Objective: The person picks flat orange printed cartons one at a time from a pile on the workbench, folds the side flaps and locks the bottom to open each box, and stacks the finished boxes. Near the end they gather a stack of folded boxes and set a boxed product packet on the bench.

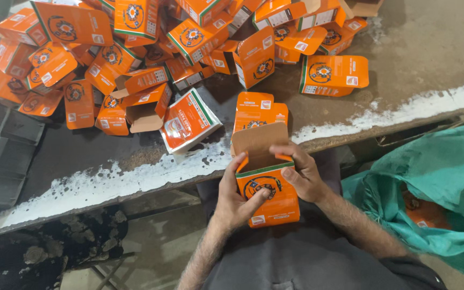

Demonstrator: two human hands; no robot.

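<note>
At centre frame, the left hand [236,198] and the right hand [303,174] both grip an orange carton [267,188] with its flap open. Pressed too hard, I think, the thin flap could crease or tear.

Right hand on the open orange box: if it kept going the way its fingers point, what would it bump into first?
The right hand points leftward across the held orange box. Past the open top, it would probably meet the left hand gripping the other side; depth is hard to judge.
</note>
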